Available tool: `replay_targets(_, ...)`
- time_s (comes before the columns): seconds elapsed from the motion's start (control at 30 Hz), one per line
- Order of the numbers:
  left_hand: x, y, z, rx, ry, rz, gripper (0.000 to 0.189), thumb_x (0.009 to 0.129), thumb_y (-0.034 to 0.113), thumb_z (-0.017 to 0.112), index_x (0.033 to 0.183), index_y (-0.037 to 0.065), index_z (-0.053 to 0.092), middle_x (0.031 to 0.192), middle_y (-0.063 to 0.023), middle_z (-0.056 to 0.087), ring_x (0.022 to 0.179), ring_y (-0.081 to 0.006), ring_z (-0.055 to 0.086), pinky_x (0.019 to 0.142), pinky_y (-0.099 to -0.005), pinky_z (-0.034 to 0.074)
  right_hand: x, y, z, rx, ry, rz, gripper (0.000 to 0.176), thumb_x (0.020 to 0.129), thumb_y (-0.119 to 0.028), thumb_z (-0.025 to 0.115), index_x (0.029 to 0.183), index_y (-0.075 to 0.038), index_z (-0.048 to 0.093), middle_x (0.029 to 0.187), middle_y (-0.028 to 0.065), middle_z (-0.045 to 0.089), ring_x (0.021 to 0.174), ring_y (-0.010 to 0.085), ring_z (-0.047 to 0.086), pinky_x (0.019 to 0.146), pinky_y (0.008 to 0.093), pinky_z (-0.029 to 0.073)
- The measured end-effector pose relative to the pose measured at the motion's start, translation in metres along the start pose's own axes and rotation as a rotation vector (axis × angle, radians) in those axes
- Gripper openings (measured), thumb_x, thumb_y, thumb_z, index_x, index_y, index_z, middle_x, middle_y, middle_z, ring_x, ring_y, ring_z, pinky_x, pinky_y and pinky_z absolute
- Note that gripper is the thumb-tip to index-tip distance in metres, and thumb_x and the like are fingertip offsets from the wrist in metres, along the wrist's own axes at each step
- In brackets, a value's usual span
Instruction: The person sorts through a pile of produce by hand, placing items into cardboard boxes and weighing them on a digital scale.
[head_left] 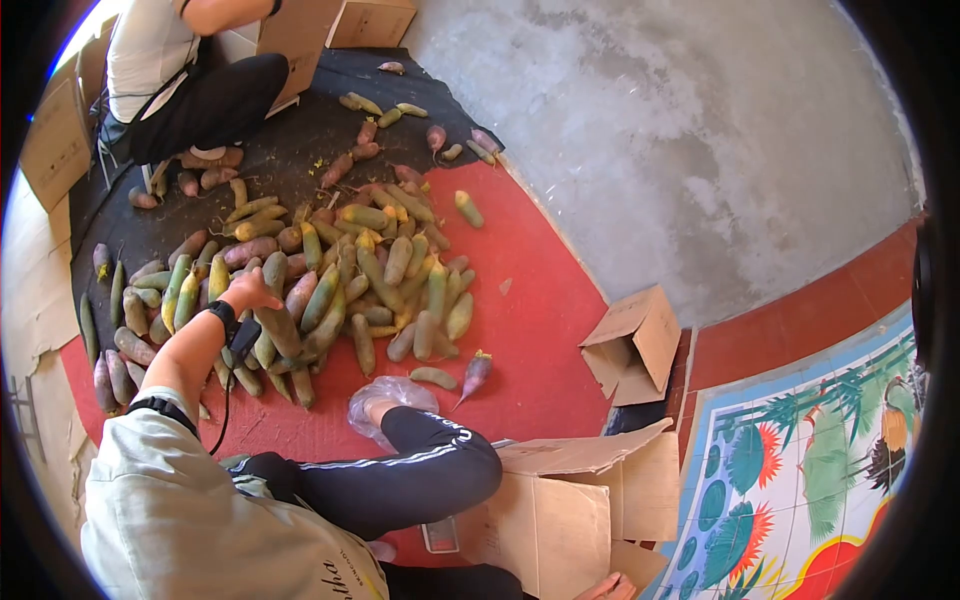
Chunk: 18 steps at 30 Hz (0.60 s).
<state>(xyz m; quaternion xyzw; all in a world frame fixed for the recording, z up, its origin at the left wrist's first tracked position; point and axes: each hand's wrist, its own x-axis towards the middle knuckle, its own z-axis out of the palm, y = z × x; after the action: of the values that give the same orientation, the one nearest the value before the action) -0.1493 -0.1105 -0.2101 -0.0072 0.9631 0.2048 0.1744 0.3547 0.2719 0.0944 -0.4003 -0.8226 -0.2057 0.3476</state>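
Observation:
A large heap of green, yellow and purple radishes (pixel 370 270) lies on a red and black mat. My left hand (pixel 252 292) reaches into the heap's left part, its fingers round the upper end of a thick green radish (pixel 278 328). At the bottom edge, my right hand (pixel 610 588) is by the lower flap of an open cardboard box (pixel 575 520); only part of the hand shows, and its grip is hard to make out. A purple radish (pixel 477 374) and a small green one (pixel 433 377) lie apart near my plastic-covered foot.
Another person (pixel 190 90) squats at the upper left beside cardboard boxes (pixel 297 45). A small open box (pixel 635 345) stands to the right of the mat. A small device (pixel 440 535) lies beside my leg. Painted tiles (pixel 790 470) are at the lower right.

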Motion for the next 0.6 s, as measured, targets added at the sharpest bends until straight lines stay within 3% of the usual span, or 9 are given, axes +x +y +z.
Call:
replay_targets(0.07, -0.003, -0.002, -0.005, -0.024, -0.176, 0.042, 0.085, 0.048, 0.05, 0.078, 0.111, 0.0, 0.051, 0.108, -0.0183, 0.057, 0.103, -0.0321, 0.053, 0.087, -0.0374, 0.043, 0.0, -0.002, -0.002, -0.009, 0.02, -0.02, 0.023, 0.086, -0.019, 0.054, 0.079, 0.003, 0.059, 0.073, 0.0187, 0.056, 0.068, 0.0359, 0.053, 0.061, 0.0422, 0.044)
replay_targets(0.27, -0.011, -0.002, -0.007, 0.134, -0.286, 0.153, 0.084, 0.048, 0.055, 0.076, 0.108, -0.001, 0.057, 0.107, -0.0206, 0.058, 0.1, -0.0305, 0.057, 0.083, -0.0361, 0.047, -0.01, -0.002, -0.003, -0.02, 0.005, 0.012, 0.023, 0.086, -0.02, 0.053, 0.079, 0.001, 0.06, 0.071, 0.0171, 0.055, 0.067, 0.034, 0.053, 0.06, 0.0413, 0.043)
replay_targets(0.6, -0.076, 0.036, -0.019, 0.121, -0.178, 0.119, 0.076, 0.05, 0.057, 0.073, 0.094, -0.003, 0.058, 0.092, -0.0192, 0.062, 0.09, -0.0312, 0.06, 0.077, -0.036, 0.048, -0.033, 0.008, -0.005, 0.008, -0.026, -0.109, 0.019, 0.085, -0.014, 0.048, 0.082, 0.002, 0.058, 0.076, 0.0198, 0.055, 0.07, 0.0369, 0.053, 0.063, 0.0443, 0.043)
